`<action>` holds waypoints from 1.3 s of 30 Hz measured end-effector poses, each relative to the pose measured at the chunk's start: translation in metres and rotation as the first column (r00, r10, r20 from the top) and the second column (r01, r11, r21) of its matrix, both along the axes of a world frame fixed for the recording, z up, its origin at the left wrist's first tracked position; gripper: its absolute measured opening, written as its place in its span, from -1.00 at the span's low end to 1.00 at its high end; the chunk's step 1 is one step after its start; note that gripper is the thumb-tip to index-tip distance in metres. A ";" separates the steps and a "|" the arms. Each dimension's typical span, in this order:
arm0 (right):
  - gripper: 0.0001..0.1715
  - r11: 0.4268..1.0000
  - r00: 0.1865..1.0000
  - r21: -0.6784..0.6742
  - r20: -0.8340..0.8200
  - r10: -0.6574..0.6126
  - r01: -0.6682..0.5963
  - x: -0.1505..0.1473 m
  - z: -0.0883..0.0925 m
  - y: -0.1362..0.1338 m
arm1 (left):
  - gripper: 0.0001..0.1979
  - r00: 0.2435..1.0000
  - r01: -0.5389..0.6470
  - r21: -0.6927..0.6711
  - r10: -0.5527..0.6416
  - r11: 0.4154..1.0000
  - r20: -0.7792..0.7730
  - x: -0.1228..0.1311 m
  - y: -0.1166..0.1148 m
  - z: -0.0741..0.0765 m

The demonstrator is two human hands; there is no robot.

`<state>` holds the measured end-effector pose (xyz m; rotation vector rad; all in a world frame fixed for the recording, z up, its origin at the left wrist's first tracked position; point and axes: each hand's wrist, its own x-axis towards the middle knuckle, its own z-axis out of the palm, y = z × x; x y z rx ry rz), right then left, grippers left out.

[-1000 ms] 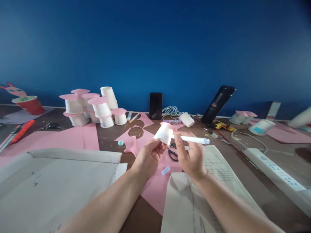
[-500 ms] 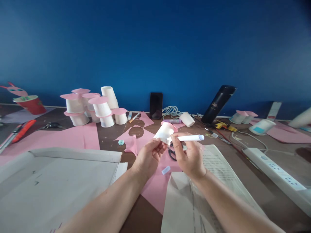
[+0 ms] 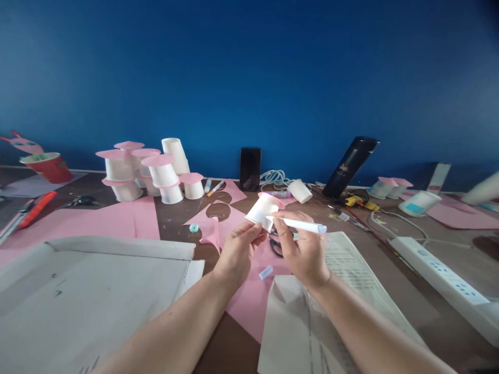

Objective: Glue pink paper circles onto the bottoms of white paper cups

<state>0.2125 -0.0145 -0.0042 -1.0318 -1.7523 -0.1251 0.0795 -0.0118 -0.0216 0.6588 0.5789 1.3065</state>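
My left hand [image 3: 238, 251] grips a small white paper cup [image 3: 262, 210] by its lower rim, the cup tilted and topped by a pink paper disc [image 3: 272, 200]. In my right hand [image 3: 304, 250] is a white marker [image 3: 302, 224] with a pale blue end, its tip against or very close to the cup's side. Whether the tip touches, I cannot tell. Below the hands, a pale cap [image 3: 265, 272] lies on pink paper [image 3: 249, 310]. Dark scissor handles [image 3: 276, 247] show partly behind my right hand.
Several white cups with pink discs [image 3: 162, 173] stand stacked at back left. A phone [image 3: 250, 169] leans on the blue wall, near a tilted black bottle [image 3: 350, 167]. A power strip [image 3: 440, 270] lies right, a white cardboard tray [image 3: 117, 301] left, a box cutter [image 3: 37, 209] beyond it.
The cup has turned slightly in my left hand, and the marker's back end has dipped a little. Both hands stay in nearly the same place.
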 end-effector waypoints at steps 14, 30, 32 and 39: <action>-0.85 0.999 1.000 0.034 0.025 0.012 -0.013 0.000 -0.001 0.002 | -0.80 0.970 0.016 0.085 0.005 0.996 -0.245 -0.001 -0.002 0.001; -0.92 0.999 0.999 -0.010 0.008 0.048 -0.047 0.001 0.000 0.000 | -0.73 0.949 0.052 0.098 -0.018 0.994 -0.313 -0.002 -0.001 -0.004; -0.91 0.999 0.999 -0.006 -0.003 0.048 -0.048 0.001 0.000 0.001 | -0.73 0.943 0.044 0.096 -0.009 0.994 -0.333 -0.002 0.000 -0.004; -0.91 0.994 0.994 -0.035 0.021 0.106 -0.105 0.000 0.002 0.000 | -0.74 0.913 0.029 0.080 0.007 0.996 -0.409 -0.003 -0.002 -0.001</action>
